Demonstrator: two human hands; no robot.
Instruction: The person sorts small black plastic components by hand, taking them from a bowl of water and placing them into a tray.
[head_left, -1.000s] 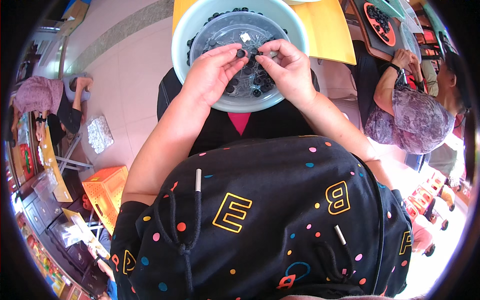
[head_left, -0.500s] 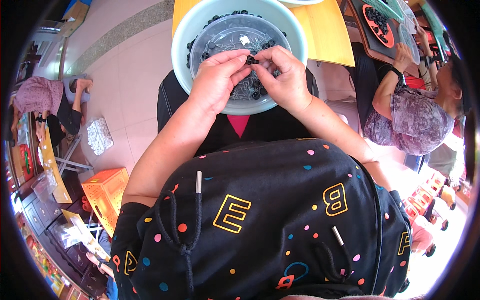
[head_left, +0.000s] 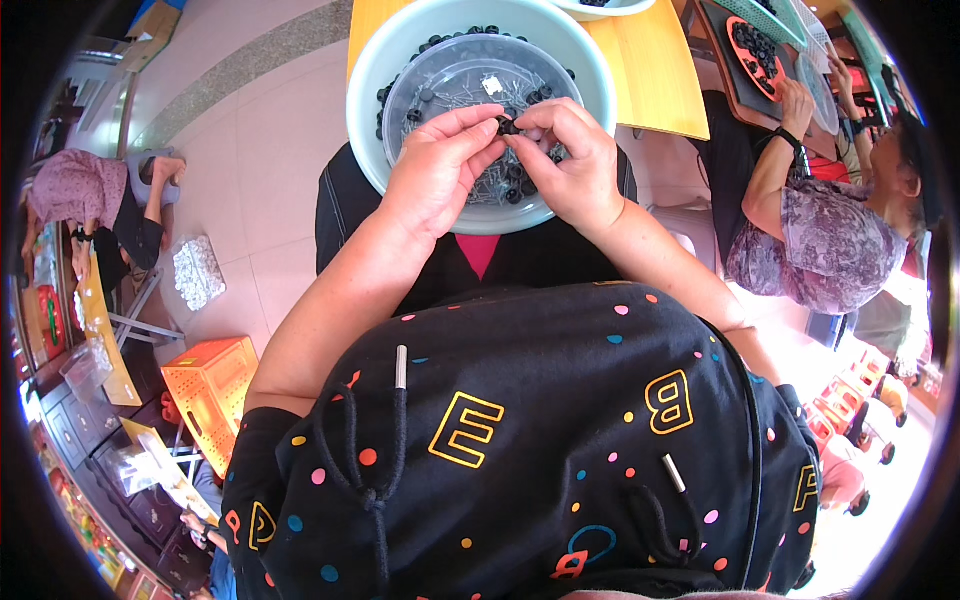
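Observation:
Between my fingertips is a small black plastic part (head_left: pixel 508 126), partly covered by the fingers. My left hand (head_left: pixel 447 165) pinches it from one side, with thumb and forefinger closed. From the other side my right hand (head_left: pixel 572 160) grips it, thumb and forefinger pressed close. Both hands are above a clear plastic bowl (head_left: pixel 420 72), which holds loose metal pins or screws (head_left: pixel 462 98) and several black parts (head_left: pixel 515 188). A small white piece (head_left: pixel 491 86) lies among the pins. The bowl rests inside a pale green basin (head_left: pixel 366 100) with more black parts around it.
A yellow table (head_left: pixel 655 80) stands beyond the basin, with another pale basin (head_left: pixel 605 8) at its edge. To the right, a seated person (head_left: pixel 820 235) works by an orange tray (head_left: pixel 755 60) of black parts. An orange crate (head_left: pixel 210 390) stands at left, near a bag of pale pieces (head_left: pixel 199 272).
My hands stay together on the black part and shift only slightly. The basin sits marginally lower in the picture. At right, the other person's hand has moved toward the orange tray.

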